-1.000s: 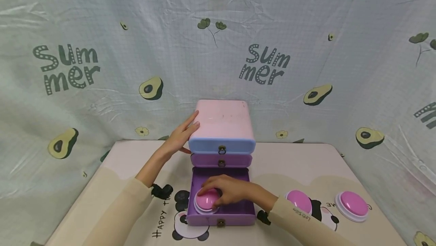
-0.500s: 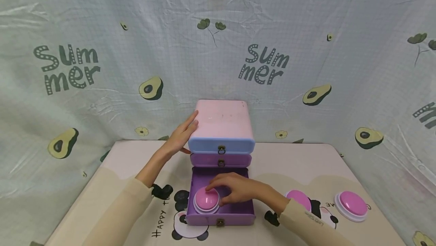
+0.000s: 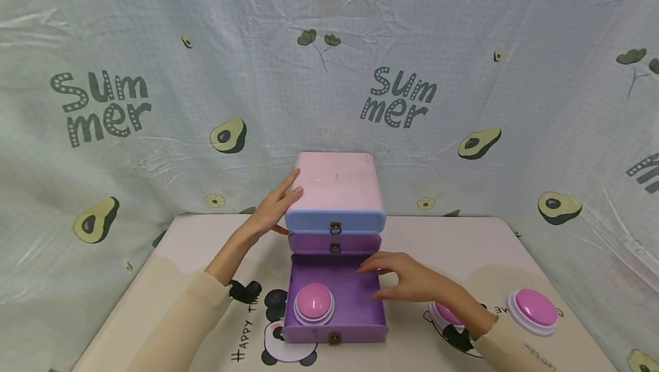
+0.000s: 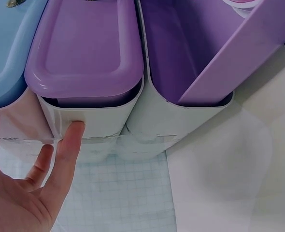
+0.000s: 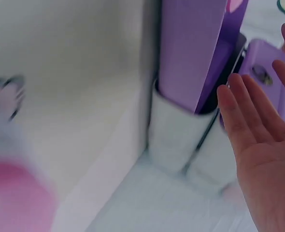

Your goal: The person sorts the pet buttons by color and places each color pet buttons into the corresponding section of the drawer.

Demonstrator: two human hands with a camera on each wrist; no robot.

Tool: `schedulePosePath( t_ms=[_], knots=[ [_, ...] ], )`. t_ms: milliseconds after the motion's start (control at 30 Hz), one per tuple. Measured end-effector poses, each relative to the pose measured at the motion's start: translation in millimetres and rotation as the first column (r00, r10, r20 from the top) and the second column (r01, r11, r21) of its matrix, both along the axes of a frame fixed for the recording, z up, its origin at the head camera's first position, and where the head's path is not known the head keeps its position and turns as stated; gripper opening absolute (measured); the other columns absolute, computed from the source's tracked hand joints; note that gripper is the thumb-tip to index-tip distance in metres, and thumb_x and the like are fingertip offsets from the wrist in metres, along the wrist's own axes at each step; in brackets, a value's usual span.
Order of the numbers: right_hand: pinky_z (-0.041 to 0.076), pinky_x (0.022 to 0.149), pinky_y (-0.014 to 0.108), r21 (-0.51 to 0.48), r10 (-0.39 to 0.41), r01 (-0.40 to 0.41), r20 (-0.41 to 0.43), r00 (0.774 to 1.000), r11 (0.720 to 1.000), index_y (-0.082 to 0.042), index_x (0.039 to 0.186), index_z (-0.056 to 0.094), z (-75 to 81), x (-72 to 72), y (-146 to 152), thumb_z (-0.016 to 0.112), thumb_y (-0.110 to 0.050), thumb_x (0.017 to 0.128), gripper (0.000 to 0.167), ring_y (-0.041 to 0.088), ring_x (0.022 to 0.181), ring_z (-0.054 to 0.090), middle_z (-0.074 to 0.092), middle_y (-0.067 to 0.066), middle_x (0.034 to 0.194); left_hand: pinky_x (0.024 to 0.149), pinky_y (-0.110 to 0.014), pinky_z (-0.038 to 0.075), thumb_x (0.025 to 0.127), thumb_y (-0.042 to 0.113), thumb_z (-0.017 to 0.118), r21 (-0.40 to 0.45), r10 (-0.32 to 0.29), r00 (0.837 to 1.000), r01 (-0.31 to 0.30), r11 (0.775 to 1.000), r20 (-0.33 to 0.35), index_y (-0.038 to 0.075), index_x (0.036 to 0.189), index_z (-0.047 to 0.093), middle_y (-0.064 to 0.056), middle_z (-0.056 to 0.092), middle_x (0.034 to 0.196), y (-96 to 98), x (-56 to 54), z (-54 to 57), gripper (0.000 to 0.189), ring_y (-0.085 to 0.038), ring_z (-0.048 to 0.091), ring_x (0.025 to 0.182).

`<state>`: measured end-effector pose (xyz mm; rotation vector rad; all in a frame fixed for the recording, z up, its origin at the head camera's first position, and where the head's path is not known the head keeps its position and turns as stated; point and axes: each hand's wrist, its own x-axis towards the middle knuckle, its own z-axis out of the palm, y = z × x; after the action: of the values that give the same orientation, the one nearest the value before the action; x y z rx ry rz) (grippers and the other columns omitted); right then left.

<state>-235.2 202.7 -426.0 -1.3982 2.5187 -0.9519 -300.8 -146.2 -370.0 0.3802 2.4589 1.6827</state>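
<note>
A small chest of drawers (image 3: pixel 337 186) with a pink top stands at the middle of the table. Its bottom purple drawer (image 3: pixel 355 303) is pulled out, while the blue and upper purple drawers are closed. In the front left of that drawer sits a pink push button (image 3: pixel 314 301) with a white base. My left hand (image 3: pixel 270 209) rests against the chest's left side, and a fingertip touches the white casing (image 4: pixel 99 121) in the left wrist view. Over the drawer's right edge hovers my right hand (image 3: pixel 412 277), fingers spread and holding nothing.
On the table to the right is a second pink button (image 3: pixel 447 313), partly hidden by my right forearm. Farther right lies a third pink button (image 3: pixel 535 308). A patterned curtain (image 3: pixel 329 103) hangs behind the table (image 3: pixel 437 234).
My right hand has let go of the pink button and moved right, to the drawer's edge. The button stays in the drawer. My left hand has kept its place.
</note>
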Motion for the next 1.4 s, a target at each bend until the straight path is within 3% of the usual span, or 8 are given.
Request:
schedulePosePath(
  t_ms=[100,333,600,700,1000,1400],
  knots=[
    [0.061,0.095,0.036,-0.029,-0.036,0.037,0.024,0.999,0.999,-0.012,0.13,0.069,-0.7,2.9,18,0.083,-0.013,0.087,0.045,0.019,0.117,0.067,0.07,0.004,0.13,0.072,-0.058,0.064,0.105,0.056,0.046,0.003,-0.005,1.0,0.005,1.0,-0.004,0.05,0.163,0.013,-0.023,0.029,0.167,0.2,0.3,-0.1,0.068,-0.051,0.05,0.136],
    [0.061,0.096,0.036,-0.053,-0.115,0.114,-0.035,0.993,0.992,-0.016,0.129,0.068,-6.2,8.5,57,0.083,-0.014,0.087,0.045,0.014,0.118,0.066,0.071,0.003,0.129,0.07,-0.058,0.064,0.105,0.057,0.046,0.002,0.004,1.0,-0.004,1.0,-0.014,0.05,0.163,0.014,-0.023,0.032,0.165,0.6,-0.5,-0.8,0.067,-0.051,0.052,0.134],
    [0.058,0.1,0.034,-0.014,-0.236,0.235,-0.031,0.971,0.972,-0.018,0.132,0.067,-14.6,18.3,102,0.085,-0.022,0.086,0.05,0.005,0.124,0.061,0.071,0.004,0.13,0.069,-0.056,0.064,0.104,0.057,0.046,-0.003,0.006,1.0,-0.006,1.0,-0.016,0.051,0.163,0.014,-0.022,0.031,0.166,2.2,-2.1,-2.0,0.067,-0.051,0.052,0.134],
    [0.058,0.1,0.033,-0.006,-0.255,0.255,-0.013,0.967,0.967,-0.013,0.132,0.067,-17.0,22.3,116,0.084,-0.023,0.087,0.049,0.001,0.125,0.059,0.071,0.005,0.131,0.069,-0.055,0.064,0.104,0.058,0.046,-0.004,0.013,1.0,-0.013,1.0,-0.016,0.052,0.162,0.015,-0.022,0.032,0.166,1.6,-2.2,-1.8,0.066,-0.051,0.052,0.134],
    [0.059,0.096,0.031,0.052,-0.302,0.298,0.102,0.948,0.953,-0.007,0.133,0.065,-27.4,30.5,143,0.083,-0.026,0.087,0.053,-0.012,0.124,0.051,0.068,0.01,0.134,0.071,-0.058,0.064,0.105,0.057,0.045,-0.005,0.009,1.0,-0.01,1.0,-0.015,0.053,0.162,0.014,-0.02,0.028,0.168,-1.5,-4.5,-4.4,0.065,-0.051,0.051,0.135],
    [0.052,0.096,0.015,0.064,-0.294,0.288,0.267,0.918,0.956,-0.009,0.14,0.06,-44.7,33.7,153,0.084,-0.024,0.085,0.062,-0.012,0.123,0.05,0.063,0.019,0.141,0.071,-0.058,0.064,0.105,0.057,0.045,-0.011,0.017,1.0,-0.017,1.0,-0.016,0.052,0.162,0.014,-0.017,0.023,0.171,-0.9,-3.8,-5.6,0.065,-0.052,0.048,0.138]
  ],
)
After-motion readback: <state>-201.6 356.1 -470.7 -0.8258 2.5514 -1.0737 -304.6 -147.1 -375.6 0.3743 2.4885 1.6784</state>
